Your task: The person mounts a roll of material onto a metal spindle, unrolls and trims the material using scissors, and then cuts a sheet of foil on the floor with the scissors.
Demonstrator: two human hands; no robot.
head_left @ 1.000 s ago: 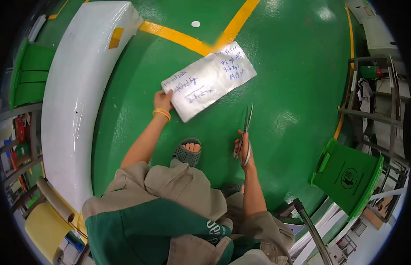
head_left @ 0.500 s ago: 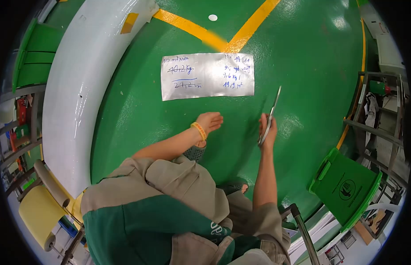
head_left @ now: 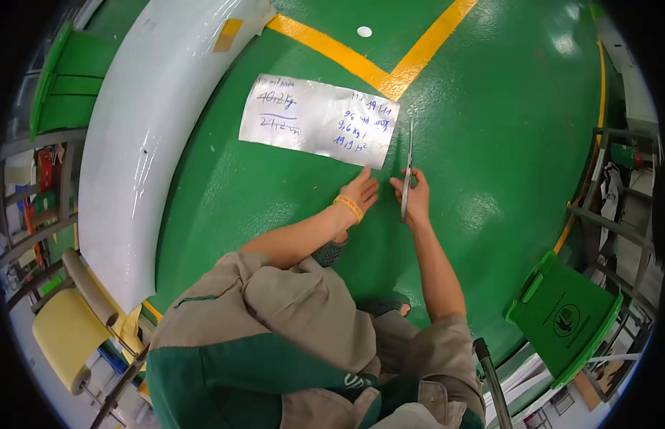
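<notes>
A silvery rectangular sheet [head_left: 318, 120] with blue handwriting lies on the green floor, its right end tilted toward me. My left hand [head_left: 359, 195], with an orange band at the wrist, is just below the sheet's lower right corner; its fingers are apart and hold nothing. Whether a fingertip touches the sheet's edge is hard to tell. My right hand [head_left: 414, 194] is closed on a pair of metal scissors [head_left: 409, 161], whose blades point away from me, to the right of the sheet's right edge. The blades look close together.
A long white plastic-wrapped roll [head_left: 132, 157] lies on the left. A green bin [head_left: 565, 318] stands at the lower right, near metal racks [head_left: 611, 222]. A yellow roll [head_left: 67, 332] is at the lower left. Yellow floor lines [head_left: 332, 51] meet beyond the sheet.
My left hand has let go of the sheet and moved right. The sheet now lies turned the other way, its writing upright to me. The scissors have come up beside its right end.
</notes>
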